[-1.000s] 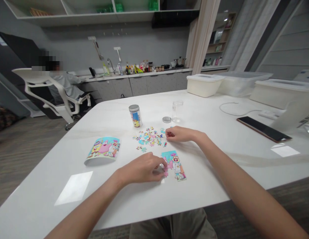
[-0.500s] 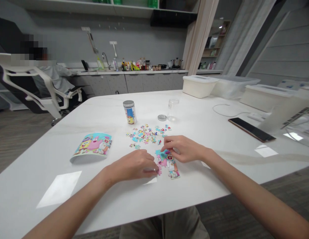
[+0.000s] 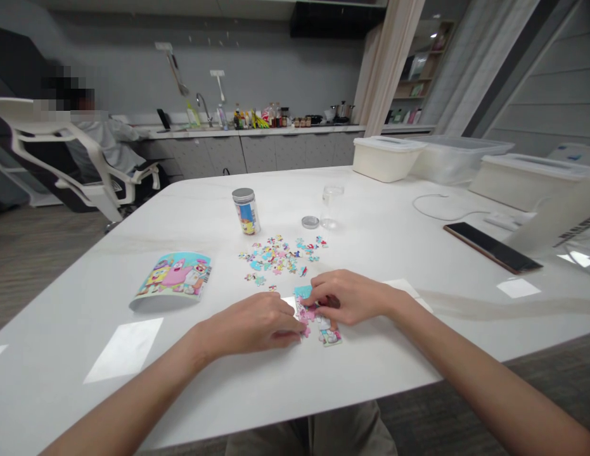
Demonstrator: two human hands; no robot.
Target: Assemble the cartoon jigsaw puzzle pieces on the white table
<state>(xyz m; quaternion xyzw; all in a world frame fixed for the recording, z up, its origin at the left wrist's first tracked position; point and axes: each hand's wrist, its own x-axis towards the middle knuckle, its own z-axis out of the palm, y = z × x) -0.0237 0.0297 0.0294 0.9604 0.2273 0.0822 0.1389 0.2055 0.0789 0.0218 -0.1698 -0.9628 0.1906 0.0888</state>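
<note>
A partly joined jigsaw puzzle point(image 3: 329, 334) in pink, blue and white lies on the table before me. My left hand point(image 3: 259, 324) is at its left edge, thumb and fingers closed on a pink puzzle piece point(image 3: 306, 328). My right hand point(image 3: 345, 296) reaches over the puzzle from the right, fingertips bent down onto its pink part; whether they grip a piece is hidden. Loose puzzle pieces point(image 3: 278, 256) are scattered just beyond my hands. To the left, a curled picture sheet point(image 3: 178, 275) shows cartoon figures.
Behind the pieces stand a lidded jar point(image 3: 246, 212), a silver lid point(image 3: 310, 222) and a clear jar point(image 3: 332, 206). A dark phone point(image 3: 492, 246), a cable and storage boxes point(image 3: 387, 158) occupy the right side. A person sits on a white chair point(image 3: 92, 164) at the far left.
My right hand has moved slightly down and left, from the puzzle's top onto its pink middle. My left hand stays at the pink piece. The view has shifted slightly.
</note>
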